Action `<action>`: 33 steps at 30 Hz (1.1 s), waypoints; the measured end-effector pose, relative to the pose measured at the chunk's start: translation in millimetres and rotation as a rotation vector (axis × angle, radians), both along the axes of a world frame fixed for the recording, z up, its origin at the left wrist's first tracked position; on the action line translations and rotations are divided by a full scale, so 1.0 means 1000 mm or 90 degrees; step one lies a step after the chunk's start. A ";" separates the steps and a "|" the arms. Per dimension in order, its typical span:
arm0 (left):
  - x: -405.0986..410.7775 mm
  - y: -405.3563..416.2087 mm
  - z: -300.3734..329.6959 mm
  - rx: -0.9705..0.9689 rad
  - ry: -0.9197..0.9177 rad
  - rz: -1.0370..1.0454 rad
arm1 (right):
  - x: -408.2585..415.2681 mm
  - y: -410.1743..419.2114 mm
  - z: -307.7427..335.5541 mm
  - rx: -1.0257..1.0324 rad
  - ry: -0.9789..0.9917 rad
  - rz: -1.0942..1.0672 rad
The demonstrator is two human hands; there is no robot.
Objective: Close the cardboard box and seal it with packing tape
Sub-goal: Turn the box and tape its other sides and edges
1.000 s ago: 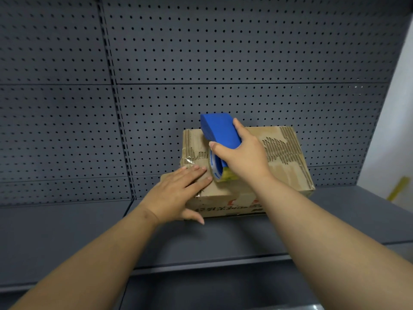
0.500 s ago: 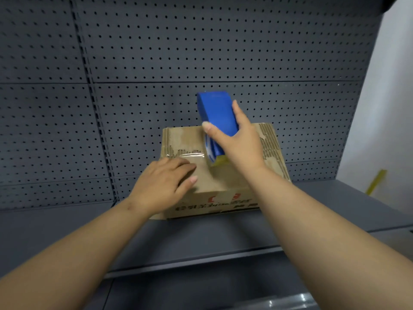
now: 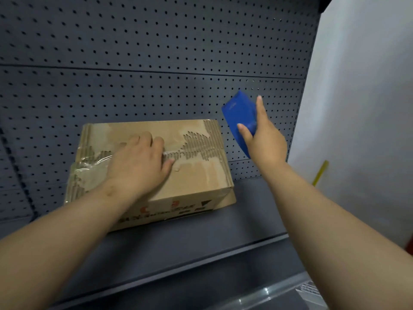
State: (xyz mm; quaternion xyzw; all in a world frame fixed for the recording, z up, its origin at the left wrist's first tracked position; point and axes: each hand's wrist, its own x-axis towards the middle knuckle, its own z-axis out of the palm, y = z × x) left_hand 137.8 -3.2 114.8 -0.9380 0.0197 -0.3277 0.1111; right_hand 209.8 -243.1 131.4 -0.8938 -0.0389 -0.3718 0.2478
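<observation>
Box [image 3: 196, 175] flaps shut | left hand [image 3: 138, 166] presses top | right hand [image 3: 263, 142] grips dispenser [image 3: 240, 115] past right edge

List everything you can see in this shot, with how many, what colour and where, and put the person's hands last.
cardboard box: one, brown, top skin torn, closed, on the shelf, left of centre.
clear tape: one strip, shiny, wrinkled, on the box top's left end.
tape dispenser: one, blue, in the air right of the box.
shelf: one, dark grey, under the box.
pegboard: dark grey, behind the shelf.
wall: white, right.
left hand: flat on the box top.
right hand: holds the dispenser.
</observation>
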 end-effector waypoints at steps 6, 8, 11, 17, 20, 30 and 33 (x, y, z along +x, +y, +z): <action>0.021 -0.005 0.009 0.005 -0.012 0.040 | 0.042 -0.033 -0.068 -0.053 0.161 -0.041; 0.024 -0.005 0.010 0.005 -0.015 0.042 | 0.053 -0.039 -0.090 -0.093 0.219 -0.036; 0.027 -0.005 0.011 0.016 -0.019 0.059 | 0.069 -0.044 -0.118 -0.153 0.287 -0.024; 0.035 -0.003 0.012 0.025 -0.047 0.066 | 0.101 -0.048 -0.148 -0.202 0.330 -0.005; 0.038 0.000 0.012 0.026 -0.059 0.064 | 0.110 -0.056 -0.150 -0.202 0.314 0.003; 0.039 -0.004 0.009 0.043 -0.066 0.062 | 0.124 -0.067 -0.162 -0.380 0.302 -0.015; 0.038 -0.001 0.011 0.016 -0.052 0.045 | 0.126 -0.068 -0.159 -0.402 0.321 -0.025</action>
